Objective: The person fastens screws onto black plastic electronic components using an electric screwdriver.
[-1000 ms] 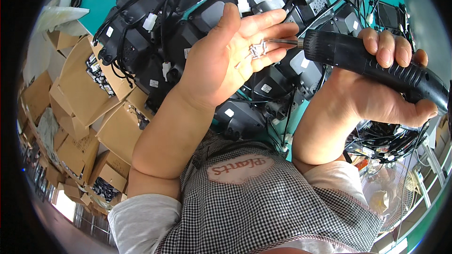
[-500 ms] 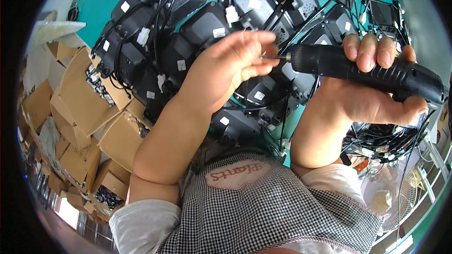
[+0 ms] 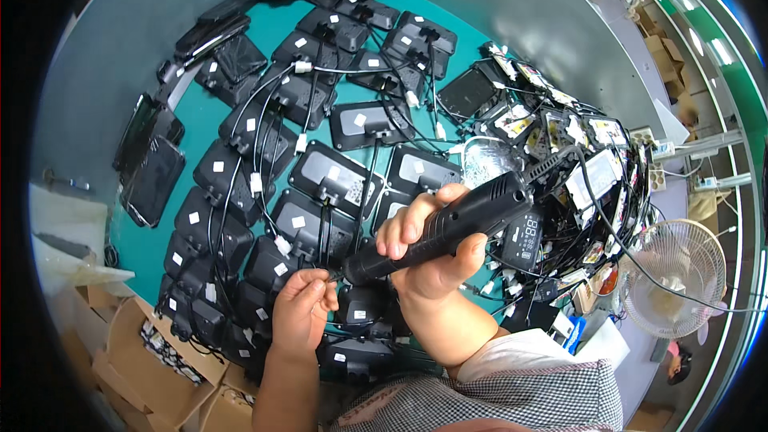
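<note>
My right hand [image 3: 436,272] is wrapped round a black corded electric screwdriver [image 3: 460,224], tilted with its nose down to the left. At that nose, the fingertips of my left hand [image 3: 300,312] are pinched together beside the thin metal bit. Whatever they hold there is too small to make out. Under and beyond both hands lie rows of black plastic housings [image 3: 336,180] with white labels. Black cables ending in white connectors [image 3: 301,143] trail across them. The housing just below the screwdriver's nose is partly hidden by my hands.
A clear dish [image 3: 486,158] of small parts sits right of the housings, by a heap of wired display units [image 3: 580,176]. Glossy black panels [image 3: 156,180] lie at the left on the green mat [image 3: 192,116]. A fan [image 3: 674,278] stands right; cardboard boxes [image 3: 132,352] lower left.
The view has swung to take in more of the table. The screwdriver has turned from nearly level to slanting down, and my left fingers have closed from a loose spread to a pinch at its bit.
</note>
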`<state>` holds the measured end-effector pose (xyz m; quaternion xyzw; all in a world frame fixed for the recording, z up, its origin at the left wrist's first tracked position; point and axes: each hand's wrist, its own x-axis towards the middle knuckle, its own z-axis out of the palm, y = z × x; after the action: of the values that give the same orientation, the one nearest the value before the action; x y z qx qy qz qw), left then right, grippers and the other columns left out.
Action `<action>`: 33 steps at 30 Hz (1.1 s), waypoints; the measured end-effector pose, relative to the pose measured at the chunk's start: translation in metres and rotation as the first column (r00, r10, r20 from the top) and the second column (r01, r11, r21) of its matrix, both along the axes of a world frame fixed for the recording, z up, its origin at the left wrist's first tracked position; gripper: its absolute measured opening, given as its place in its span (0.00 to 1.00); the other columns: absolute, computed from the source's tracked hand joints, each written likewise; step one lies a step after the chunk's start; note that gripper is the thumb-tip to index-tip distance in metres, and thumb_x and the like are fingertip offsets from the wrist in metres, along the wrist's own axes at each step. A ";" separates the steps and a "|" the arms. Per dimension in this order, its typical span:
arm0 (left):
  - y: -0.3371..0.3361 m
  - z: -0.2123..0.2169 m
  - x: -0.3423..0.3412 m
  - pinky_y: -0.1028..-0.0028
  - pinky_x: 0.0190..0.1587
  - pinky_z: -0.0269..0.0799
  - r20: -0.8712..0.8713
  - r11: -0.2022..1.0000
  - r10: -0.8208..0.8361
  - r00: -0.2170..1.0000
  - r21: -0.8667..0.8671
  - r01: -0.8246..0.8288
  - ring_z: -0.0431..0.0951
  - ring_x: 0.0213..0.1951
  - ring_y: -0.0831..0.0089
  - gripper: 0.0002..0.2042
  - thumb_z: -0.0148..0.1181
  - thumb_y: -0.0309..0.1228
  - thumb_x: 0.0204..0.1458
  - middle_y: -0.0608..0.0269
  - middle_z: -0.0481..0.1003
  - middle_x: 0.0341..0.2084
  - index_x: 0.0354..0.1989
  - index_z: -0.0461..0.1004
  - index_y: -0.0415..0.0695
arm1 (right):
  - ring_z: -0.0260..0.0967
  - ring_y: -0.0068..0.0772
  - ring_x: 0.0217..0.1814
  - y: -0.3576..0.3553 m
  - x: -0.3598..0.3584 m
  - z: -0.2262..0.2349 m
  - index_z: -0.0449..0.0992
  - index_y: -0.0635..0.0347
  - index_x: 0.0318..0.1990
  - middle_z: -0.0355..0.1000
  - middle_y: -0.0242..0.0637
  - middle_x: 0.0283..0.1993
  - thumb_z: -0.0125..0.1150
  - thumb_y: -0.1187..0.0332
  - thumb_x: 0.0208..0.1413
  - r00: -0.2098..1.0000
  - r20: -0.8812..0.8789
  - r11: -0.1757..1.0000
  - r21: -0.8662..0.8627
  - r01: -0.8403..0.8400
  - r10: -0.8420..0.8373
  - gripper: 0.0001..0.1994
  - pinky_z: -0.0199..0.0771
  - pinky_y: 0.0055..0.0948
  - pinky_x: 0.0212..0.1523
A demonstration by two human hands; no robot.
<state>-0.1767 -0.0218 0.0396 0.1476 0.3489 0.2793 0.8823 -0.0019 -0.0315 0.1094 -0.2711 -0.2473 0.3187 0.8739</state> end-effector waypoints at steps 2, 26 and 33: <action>0.001 0.003 0.002 0.78 0.30 0.69 -0.002 1.000 -0.018 1.000 0.019 0.018 0.72 0.26 0.74 0.06 0.49 0.23 0.52 0.58 0.73 0.27 0.37 0.69 0.37 | 0.61 0.28 0.16 -0.004 0.001 0.003 0.59 0.53 0.46 0.61 0.34 0.22 0.49 0.40 0.49 1.000 0.012 1.000 0.014 0.011 -0.011 0.28 0.65 0.27 0.19; 0.008 0.014 -0.002 0.85 0.22 0.60 -0.234 0.920 -0.122 0.965 0.338 0.198 0.64 0.19 0.86 0.10 0.56 0.33 0.52 0.71 0.68 0.15 0.25 0.71 0.38 | 0.61 0.27 0.22 0.004 0.009 -0.009 0.61 0.58 0.53 0.64 0.36 0.29 0.44 0.39 0.50 0.958 0.022 0.954 0.094 -0.286 0.286 0.33 0.65 0.27 0.24; 0.019 0.024 -0.016 0.87 0.18 0.52 -0.379 0.965 0.047 0.924 0.255 0.055 0.57 0.15 0.89 0.14 0.48 0.34 0.56 0.77 0.62 0.14 0.38 0.72 0.34 | 0.63 0.29 0.23 0.022 -0.006 -0.016 0.62 0.56 0.52 0.65 0.37 0.31 0.44 0.37 0.49 0.936 0.091 0.936 0.065 -0.346 0.339 0.33 0.65 0.29 0.23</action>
<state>-0.1922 -0.0027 0.0640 0.3144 0.4738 0.2867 0.7710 -0.0081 -0.0094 0.0932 -0.2010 -0.3373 0.4451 0.8048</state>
